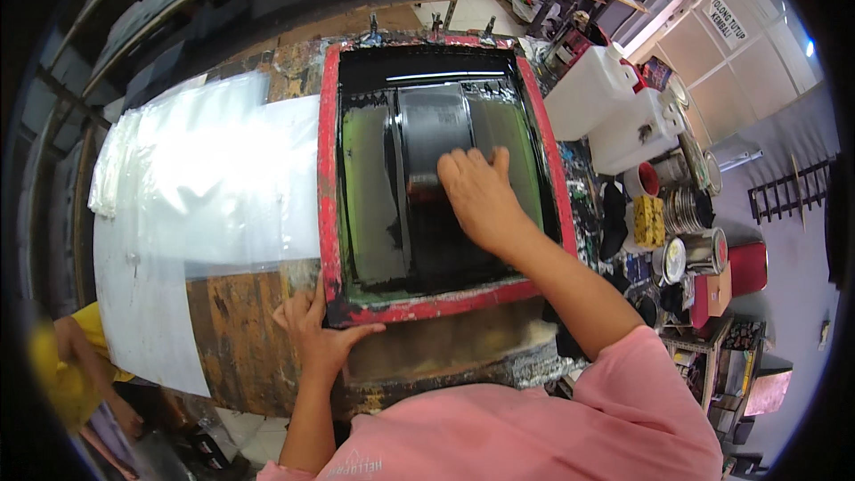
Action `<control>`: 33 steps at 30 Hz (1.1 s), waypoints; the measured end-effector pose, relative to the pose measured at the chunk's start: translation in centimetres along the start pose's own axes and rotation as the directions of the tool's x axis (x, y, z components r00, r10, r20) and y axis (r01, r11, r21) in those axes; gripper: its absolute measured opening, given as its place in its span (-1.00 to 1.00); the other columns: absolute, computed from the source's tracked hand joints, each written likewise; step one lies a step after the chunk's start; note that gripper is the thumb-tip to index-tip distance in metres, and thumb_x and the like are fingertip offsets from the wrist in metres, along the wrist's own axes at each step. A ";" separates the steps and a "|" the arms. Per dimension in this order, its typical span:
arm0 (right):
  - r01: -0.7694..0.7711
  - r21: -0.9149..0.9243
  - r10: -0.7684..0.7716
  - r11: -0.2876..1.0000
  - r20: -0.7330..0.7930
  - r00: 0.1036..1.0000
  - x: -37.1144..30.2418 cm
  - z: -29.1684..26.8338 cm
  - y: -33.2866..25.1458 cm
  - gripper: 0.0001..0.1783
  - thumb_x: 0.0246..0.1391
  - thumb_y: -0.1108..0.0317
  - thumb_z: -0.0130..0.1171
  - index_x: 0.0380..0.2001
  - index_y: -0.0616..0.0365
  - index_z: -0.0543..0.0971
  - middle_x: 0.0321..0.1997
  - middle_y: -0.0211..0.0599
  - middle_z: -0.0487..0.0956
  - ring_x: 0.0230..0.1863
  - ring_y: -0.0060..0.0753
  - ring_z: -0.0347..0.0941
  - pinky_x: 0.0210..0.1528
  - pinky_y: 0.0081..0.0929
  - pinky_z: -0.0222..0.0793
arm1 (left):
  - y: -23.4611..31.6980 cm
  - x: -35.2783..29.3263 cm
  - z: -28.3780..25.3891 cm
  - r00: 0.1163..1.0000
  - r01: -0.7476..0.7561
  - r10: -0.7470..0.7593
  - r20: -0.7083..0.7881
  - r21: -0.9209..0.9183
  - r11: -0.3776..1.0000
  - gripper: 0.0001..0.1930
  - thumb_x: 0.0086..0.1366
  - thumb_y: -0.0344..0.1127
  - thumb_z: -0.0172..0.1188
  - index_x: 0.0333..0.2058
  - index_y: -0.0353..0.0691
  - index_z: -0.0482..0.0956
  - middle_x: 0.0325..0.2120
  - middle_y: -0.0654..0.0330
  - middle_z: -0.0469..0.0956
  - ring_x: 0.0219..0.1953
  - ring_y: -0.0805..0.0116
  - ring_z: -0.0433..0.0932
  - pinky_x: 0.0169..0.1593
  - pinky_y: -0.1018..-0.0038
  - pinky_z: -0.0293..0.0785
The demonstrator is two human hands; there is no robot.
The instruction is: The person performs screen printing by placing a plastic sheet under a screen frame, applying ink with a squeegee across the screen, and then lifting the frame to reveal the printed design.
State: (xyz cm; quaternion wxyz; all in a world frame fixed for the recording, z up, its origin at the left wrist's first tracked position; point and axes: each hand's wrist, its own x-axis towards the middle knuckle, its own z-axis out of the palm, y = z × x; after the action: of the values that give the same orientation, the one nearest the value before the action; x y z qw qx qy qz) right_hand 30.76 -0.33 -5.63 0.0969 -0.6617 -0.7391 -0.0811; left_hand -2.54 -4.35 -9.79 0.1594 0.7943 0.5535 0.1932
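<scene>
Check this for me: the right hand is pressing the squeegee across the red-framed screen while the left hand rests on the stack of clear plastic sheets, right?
Not quite. In the head view the left hand rests on the near left corner of the red-framed screen, not on the clear plastic sheets. The right hand does press the squeegee.

Glossy black ink (427,240) coats the chipped red-painted screen frame (329,169).

The person wears a loose pink short-sleeved shirt (534,428) — its right sleeve ends above the elbow, leaving both forearms bare. Pale printed lettering shows faintly on the cloth near the left shoulder. Both hands — left hand (316,334), right hand (481,196) — are ungloved, without rings or watch.
</scene>
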 end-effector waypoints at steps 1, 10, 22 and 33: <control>0.016 -0.023 -0.017 1.000 -0.045 0.999 1.9 1.1 1.4 -0.74 0.09 0.57 0.11 -0.15 0.09 0.41 -0.18 -0.24 0.48 -0.04 -0.09 0.48 0.14 0.12 0.18 | -0.5 -0.3 0.3 1.000 -0.019 0.019 -0.019 0.010 1.000 0.10 -0.47 0.40 0.68 0.06 -0.22 0.70 -0.22 0.19 0.42 -0.01 0.10 0.35 0.19 0.10 0.15; 0.048 -0.038 -0.052 0.998 -0.105 0.993 14.7 5.9 11.1 -0.61 0.00 0.54 0.24 -0.08 0.11 0.41 -0.09 -0.22 0.54 0.06 -0.04 0.50 0.08 0.10 0.16 | -1.6 -0.7 0.9 0.985 -0.104 0.098 -0.139 -0.036 0.994 0.29 -0.50 0.51 0.63 0.26 -0.16 0.67 -0.28 0.30 0.39 -0.12 0.26 0.35 0.13 0.18 0.11; -0.052 -0.035 0.055 0.998 0.079 0.995 -7.5 -13.6 -6.3 -0.60 0.08 0.25 0.31 -0.06 0.16 0.50 -0.11 -0.16 0.50 -0.01 -0.05 0.49 0.21 0.24 0.15 | 3.5 0.2 -0.4 0.971 -0.116 -0.135 -0.197 -0.884 0.453 0.09 -0.05 -0.33 0.77 0.44 -0.40 0.34 0.08 0.09 0.63 0.03 0.28 0.62 0.14 0.34 0.59; -0.029 -0.102 -0.024 0.994 -0.483 0.876 3.0 -22.8 -2.0 -0.55 0.19 -0.07 0.27 -0.21 0.15 0.59 -0.27 -0.19 0.64 -0.14 -0.04 0.57 0.10 0.01 0.22 | 3.2 4.7 0.4 0.995 -0.059 0.084 -0.062 0.331 0.942 0.20 0.23 0.51 0.27 0.56 -0.28 0.11 0.52 -0.30 0.12 0.60 -0.27 -0.02 0.57 -0.28 -0.39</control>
State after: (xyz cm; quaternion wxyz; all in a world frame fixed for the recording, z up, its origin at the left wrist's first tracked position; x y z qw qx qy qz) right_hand 29.24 -3.34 17.16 0.2433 -0.6256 -0.6854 -0.2824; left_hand 1.72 -1.06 -8.05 -0.0034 0.8215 0.5542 0.1336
